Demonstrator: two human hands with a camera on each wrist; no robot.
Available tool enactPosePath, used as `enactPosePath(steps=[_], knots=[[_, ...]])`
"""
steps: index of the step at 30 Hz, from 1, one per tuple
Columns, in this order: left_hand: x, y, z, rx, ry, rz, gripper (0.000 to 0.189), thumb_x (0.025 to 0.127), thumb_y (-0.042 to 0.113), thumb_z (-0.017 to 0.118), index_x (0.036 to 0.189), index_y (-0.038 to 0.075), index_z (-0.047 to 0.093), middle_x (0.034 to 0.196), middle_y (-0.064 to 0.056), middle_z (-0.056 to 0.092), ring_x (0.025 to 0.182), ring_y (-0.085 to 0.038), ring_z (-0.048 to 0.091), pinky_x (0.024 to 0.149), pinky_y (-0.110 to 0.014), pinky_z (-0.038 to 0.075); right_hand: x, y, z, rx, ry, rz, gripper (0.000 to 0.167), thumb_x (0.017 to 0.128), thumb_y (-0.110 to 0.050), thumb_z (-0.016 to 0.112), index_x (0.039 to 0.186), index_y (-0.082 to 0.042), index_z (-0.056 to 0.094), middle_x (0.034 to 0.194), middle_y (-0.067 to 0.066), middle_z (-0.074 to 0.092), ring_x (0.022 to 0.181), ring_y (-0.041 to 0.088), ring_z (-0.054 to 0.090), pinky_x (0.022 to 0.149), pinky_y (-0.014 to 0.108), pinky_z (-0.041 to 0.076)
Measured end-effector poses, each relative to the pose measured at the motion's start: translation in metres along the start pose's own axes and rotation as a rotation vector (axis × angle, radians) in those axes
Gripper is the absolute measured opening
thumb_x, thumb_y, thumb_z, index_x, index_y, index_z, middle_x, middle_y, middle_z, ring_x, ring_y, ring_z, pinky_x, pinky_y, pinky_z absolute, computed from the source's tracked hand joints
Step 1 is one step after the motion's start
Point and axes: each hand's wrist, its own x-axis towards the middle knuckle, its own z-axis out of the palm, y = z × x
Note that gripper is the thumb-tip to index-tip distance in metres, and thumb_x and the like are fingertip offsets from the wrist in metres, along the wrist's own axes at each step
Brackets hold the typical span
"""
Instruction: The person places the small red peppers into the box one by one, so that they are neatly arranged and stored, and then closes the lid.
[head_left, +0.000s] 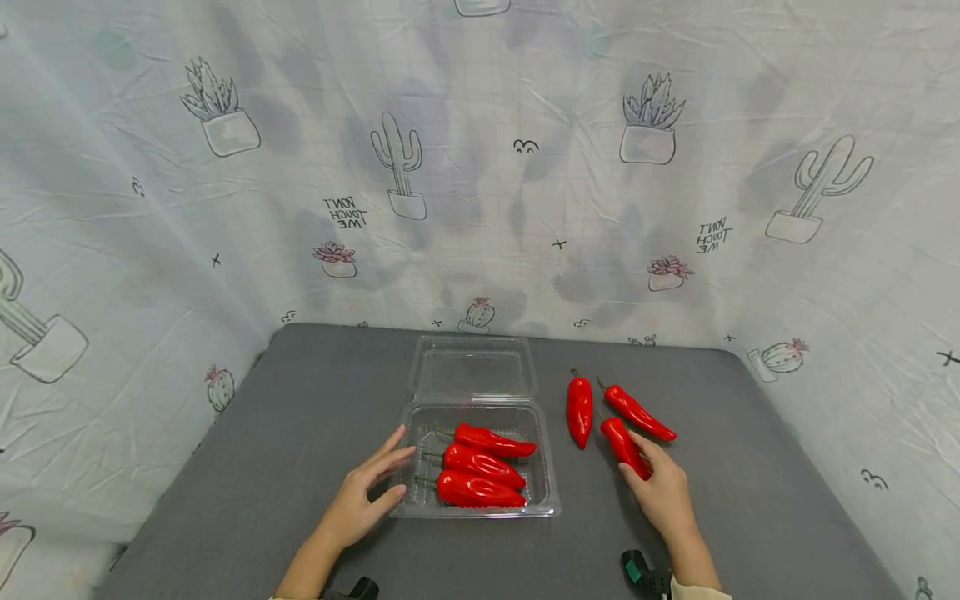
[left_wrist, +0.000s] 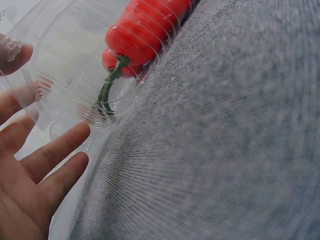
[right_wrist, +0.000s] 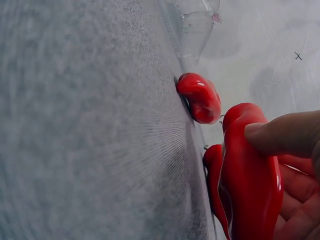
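Three red peppers (head_left: pixel 480 489) with green stems lie side by side in the base of a clear plastic clamshell box (head_left: pixel 551 500), its lid (head_left: pixel 474 367) folded back. At the box's left side is my left hand (head_left: pixel 358 498), fingers spread and fairly straight, touching the rim. My right hand (head_left: pixel 663 492) grips a red pepper (head_left: pixel 624 446) between thumb and fingers; in the right wrist view the thumb presses this pepper (right_wrist: pixel 250 175) from one side. Beyond it lie two more red peppers, one upright in view (head_left: pixel 580 410) and one slanting (head_left: pixel 637 411).
A grey cloth-covered table (head_left: pixel 300 400) carries everything. Behind and at both sides hangs a pale curtain (head_left: pixel 480 192) printed with cacti. Dark wrist devices show at the lower edge, one (head_left: pixel 641 571) by the right wrist.
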Motion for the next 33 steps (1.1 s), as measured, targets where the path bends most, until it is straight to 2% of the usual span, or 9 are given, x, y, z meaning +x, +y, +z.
enactPosePath(steps=[3, 8, 15, 18, 22, 25, 29, 33], knots=[[0.0, 0.0, 0.0, 0.003, -0.001, -0.003, 0.048, 0.083, -0.007, 0.062, 0.13, -0.004, 0.052, 0.147, -0.031, 0.031, 0.11, -0.032, 0.062, 0.092, -0.027, 0.052, 0.0, -0.002, 0.001, 0.016, 0.016, -0.016, 0.052, 0.077, -0.004, 0.077, 0.125, 0.0, 0.059, 0.118, 0.025, 0.062, 0.094, 0.038, 0.065, 0.079, 0.052, 0.053], [0.0, 0.002, 0.0, -0.011, -0.005, 0.002, 0.049, 0.085, -0.003, 0.062, 0.133, 0.001, 0.051, 0.15, -0.026, 0.031, 0.111, -0.029, 0.061, 0.092, -0.029, 0.052, 0.001, -0.006, 0.0, 0.052, 0.047, -0.041, 0.052, 0.074, -0.005, 0.079, 0.122, 0.0, 0.061, 0.116, 0.023, 0.064, 0.09, 0.036, 0.066, 0.076, 0.049, 0.055], [0.0, 0.0, 0.001, 0.012, -0.004, 0.002, 0.048, 0.084, -0.005, 0.062, 0.13, -0.003, 0.052, 0.146, -0.032, 0.032, 0.11, -0.029, 0.062, 0.09, -0.03, 0.053, 0.001, -0.014, 0.0, 0.109, 0.064, -0.088, 0.052, 0.071, -0.002, 0.08, 0.121, -0.001, 0.062, 0.114, 0.021, 0.066, 0.089, 0.034, 0.067, 0.073, 0.046, 0.057], [-0.001, 0.0, 0.0, 0.003, -0.005, -0.005, 0.048, 0.085, -0.002, 0.062, 0.132, 0.001, 0.052, 0.149, -0.027, 0.031, 0.111, -0.028, 0.062, 0.091, -0.029, 0.052, 0.001, -0.017, 0.001, 0.134, 0.064, -0.112, 0.053, 0.07, -0.001, 0.081, 0.12, -0.001, 0.063, 0.113, 0.019, 0.067, 0.089, 0.032, 0.067, 0.072, 0.039, 0.058], [-0.002, 0.001, 0.0, -0.028, -0.022, -0.031, 0.047, 0.088, 0.002, 0.061, 0.134, 0.004, 0.051, 0.152, -0.023, 0.029, 0.113, -0.03, 0.06, 0.094, -0.026, 0.05, 0.0, -0.021, 0.003, 0.165, 0.051, -0.116, 0.053, 0.07, -0.001, 0.08, 0.12, -0.002, 0.063, 0.114, 0.016, 0.067, 0.091, 0.029, 0.067, 0.073, 0.022, 0.056], [-0.002, 0.0, 0.0, -0.045, -0.035, -0.042, 0.046, 0.089, 0.004, 0.06, 0.135, 0.005, 0.051, 0.152, -0.022, 0.028, 0.114, -0.031, 0.059, 0.096, -0.023, 0.048, 0.0, -0.024, 0.002, 0.196, 0.034, -0.109, 0.053, 0.071, -0.003, 0.08, 0.121, -0.005, 0.063, 0.116, 0.014, 0.067, 0.092, 0.02, 0.067, 0.075, 0.012, 0.052], [-0.002, -0.001, 0.0, -0.043, -0.041, -0.04, 0.047, 0.089, 0.003, 0.06, 0.135, 0.004, 0.05, 0.152, -0.022, 0.028, 0.116, -0.026, 0.059, 0.096, -0.021, 0.047, 0.0, -0.028, 0.001, 0.284, 0.001, -0.094, 0.053, 0.073, -0.004, 0.079, 0.123, -0.006, 0.062, 0.119, 0.012, 0.066, 0.097, 0.001, 0.062, 0.077, 0.007, 0.048], [-0.003, -0.002, -0.001, -0.041, -0.041, -0.044, 0.048, 0.089, 0.003, 0.06, 0.136, 0.006, 0.05, 0.153, -0.022, 0.028, 0.119, -0.014, 0.056, 0.096, -0.02, 0.047, -0.001, -0.035, 0.0, 0.359, -0.036, -0.078, 0.052, 0.075, -0.004, 0.078, 0.125, -0.006, 0.061, 0.122, 0.013, 0.064, 0.099, -0.003, 0.059, 0.079, 0.007, 0.048]])
